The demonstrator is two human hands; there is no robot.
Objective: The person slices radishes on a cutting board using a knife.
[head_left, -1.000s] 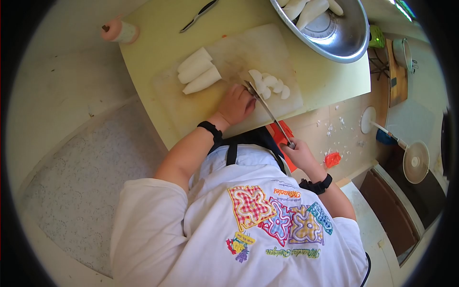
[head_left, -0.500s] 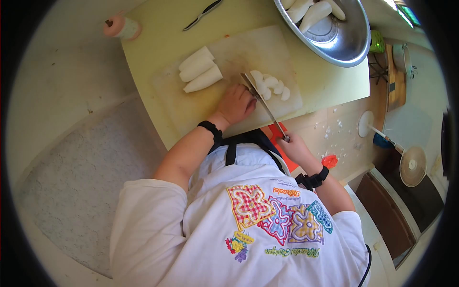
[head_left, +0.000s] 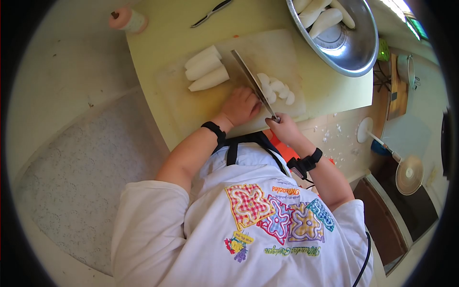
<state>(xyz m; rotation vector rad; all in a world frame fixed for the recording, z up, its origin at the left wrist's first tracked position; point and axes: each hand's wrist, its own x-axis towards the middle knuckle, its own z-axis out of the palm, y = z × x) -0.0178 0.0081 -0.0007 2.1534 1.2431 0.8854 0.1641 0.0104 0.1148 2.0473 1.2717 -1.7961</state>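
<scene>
My right hand (head_left: 285, 129) is closed round the handle of a long kitchen knife (head_left: 249, 76), whose blade slants away from me over the cutting board (head_left: 174, 107). Close against the blade's left side, my left hand (head_left: 240, 106) is curled with its fingers bent down on a white radish piece, mostly hidden beneath them. Several cut white radish slices (head_left: 277, 88) lie just right of the blade. Left of the knife, peeled lengths of white radish (head_left: 205, 67) rest side by side on the board.
A steel basin (head_left: 337, 50) with several whole white radishes (head_left: 326, 22) stands at the table's far right. A peeler (head_left: 211, 13) and a pink-capped bottle (head_left: 128, 20) are at the far side. The table's near edge (head_left: 330, 111) runs beside my right hand. A fan (head_left: 409, 174) stands beyond.
My right hand and the knife have moved away from my body, so the blade reaches farther across the board. My left hand stays beside the blade. The view has shifted slightly.
</scene>
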